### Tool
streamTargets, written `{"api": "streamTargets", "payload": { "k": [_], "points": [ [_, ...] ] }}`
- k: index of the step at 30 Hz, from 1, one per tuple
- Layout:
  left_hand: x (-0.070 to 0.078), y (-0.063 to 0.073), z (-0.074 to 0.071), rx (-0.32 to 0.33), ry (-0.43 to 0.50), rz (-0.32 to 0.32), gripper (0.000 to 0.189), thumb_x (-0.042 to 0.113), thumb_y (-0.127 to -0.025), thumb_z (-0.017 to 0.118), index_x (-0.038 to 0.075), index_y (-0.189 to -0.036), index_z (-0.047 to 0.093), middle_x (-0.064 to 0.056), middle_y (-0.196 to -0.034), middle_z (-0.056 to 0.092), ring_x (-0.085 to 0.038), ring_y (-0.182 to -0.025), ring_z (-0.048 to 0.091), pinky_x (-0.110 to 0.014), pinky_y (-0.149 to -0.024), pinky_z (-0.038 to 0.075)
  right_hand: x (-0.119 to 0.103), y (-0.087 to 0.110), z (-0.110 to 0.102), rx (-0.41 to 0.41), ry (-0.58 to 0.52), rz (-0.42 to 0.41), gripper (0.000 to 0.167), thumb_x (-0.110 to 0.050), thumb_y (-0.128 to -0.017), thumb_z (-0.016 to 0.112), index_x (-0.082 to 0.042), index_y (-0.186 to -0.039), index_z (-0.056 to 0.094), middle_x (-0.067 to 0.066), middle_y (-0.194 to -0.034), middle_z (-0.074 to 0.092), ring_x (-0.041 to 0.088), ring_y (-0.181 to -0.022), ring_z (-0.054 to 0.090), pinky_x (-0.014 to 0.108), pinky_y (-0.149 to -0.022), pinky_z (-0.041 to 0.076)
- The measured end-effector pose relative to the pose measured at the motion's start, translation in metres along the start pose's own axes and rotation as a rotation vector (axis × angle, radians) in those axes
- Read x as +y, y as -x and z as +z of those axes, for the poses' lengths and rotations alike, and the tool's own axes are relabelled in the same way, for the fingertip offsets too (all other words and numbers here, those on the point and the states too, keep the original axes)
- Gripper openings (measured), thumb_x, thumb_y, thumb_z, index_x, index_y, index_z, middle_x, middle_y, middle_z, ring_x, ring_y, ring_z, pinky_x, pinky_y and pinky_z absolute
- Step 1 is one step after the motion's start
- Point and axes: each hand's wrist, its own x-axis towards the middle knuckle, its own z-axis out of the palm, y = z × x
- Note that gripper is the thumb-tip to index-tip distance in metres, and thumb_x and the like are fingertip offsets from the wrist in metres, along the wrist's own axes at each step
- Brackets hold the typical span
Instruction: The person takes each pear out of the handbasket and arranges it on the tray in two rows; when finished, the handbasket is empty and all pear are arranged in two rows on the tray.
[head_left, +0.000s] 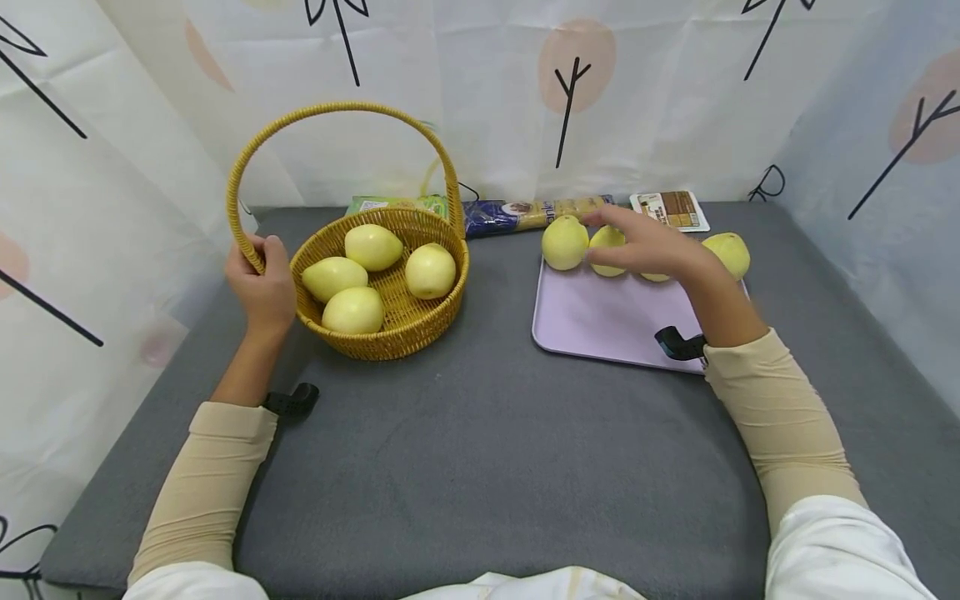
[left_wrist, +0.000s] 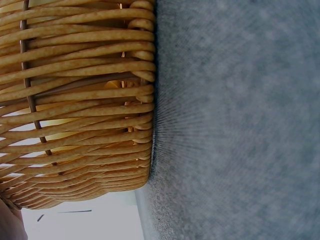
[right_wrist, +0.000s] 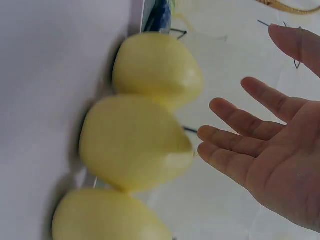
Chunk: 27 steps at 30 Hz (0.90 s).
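My left hand [head_left: 262, 287] grips the lower left part of the tall handle of a woven yellow-brown basket [head_left: 408, 337]. Several pale yellow pears [head_left: 372, 247] lie inside the basket, whose wicker side [left_wrist: 80, 110] fills much of the left wrist view. Over the back of a lilac tray [head_left: 600, 321], my right hand [head_left: 645, 242] hovers with its fingers extended. Below and beside it, several pears [head_left: 564, 243] stand in a row along the tray's back edge. The right wrist view shows the open palm apart from the nearest pear [right_wrist: 135, 142]; one pear is partly hidden by the hand in the head view.
Behind the basket lies a green packet [head_left: 397, 202]. A long blue and yellow packet [head_left: 517, 215] and a brown-and-white flat package [head_left: 672, 210] lie along the table's back edge. Printed white curtain [head_left: 480, 100] encloses the grey table [head_left: 480, 467] at the back and sides.
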Motion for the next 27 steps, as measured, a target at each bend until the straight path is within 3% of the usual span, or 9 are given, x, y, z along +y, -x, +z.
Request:
{"api": "streamTargets", "payload": {
  "k": [9, 19, 25, 27],
  "points": [
    [0.015, 0.001, 0.001, -0.018, -0.025, 0.0, 0.029, 0.0, -0.094, 0.051, -0.015, -0.074, 0.037, 0.007, -0.056, 0.035, -0.005, -0.046, 0.022, -0.017, -0.048, 0.021, -0.032, -0.035, 0.024, -0.013, 0.038, -0.147, 0.059, -0.023, -0.096, 0.066, 0.0, -0.145, 0.043, 0.019, -0.149, 0.042, 0.033, -0.141, 0.033, 0.052, -0.113, 0.026],
    [0.001, 0.0, -0.002, -0.015, -0.024, 0.008, 0.031, 0.001, -0.093, 0.052, -0.017, -0.074, 0.037, 0.007, -0.055, 0.034, -0.005, -0.045, 0.021, -0.017, -0.047, 0.02, -0.08, -0.076, 0.066, -0.074, 0.053, -0.315, 0.057, -0.024, -0.097, 0.066, -0.001, -0.144, 0.045, 0.017, -0.146, 0.046, 0.033, -0.133, 0.047, 0.042, -0.108, 0.038],
    [0.022, 0.001, 0.003, -0.028, -0.008, 0.037, 0.032, 0.0, -0.093, 0.051, -0.019, -0.074, 0.035, 0.008, -0.055, 0.033, -0.003, -0.045, 0.02, -0.017, -0.047, 0.019, -0.111, -0.101, 0.093, -0.055, 0.229, -0.403, 0.044, -0.025, -0.1, 0.061, -0.002, -0.137, 0.054, 0.015, -0.136, 0.056, 0.03, -0.121, 0.055, 0.039, -0.099, 0.043],
    [0.022, 0.001, 0.003, -0.029, -0.006, 0.044, 0.032, 0.0, -0.093, 0.052, -0.02, -0.074, 0.036, 0.008, -0.056, 0.034, -0.003, -0.045, 0.02, -0.017, -0.047, 0.02, -0.118, -0.111, 0.102, -0.04, 0.302, -0.405, 0.039, -0.025, -0.102, 0.058, -0.004, -0.134, 0.057, 0.013, -0.131, 0.06, 0.027, -0.117, 0.057, 0.039, -0.096, 0.044]
  ]
}}
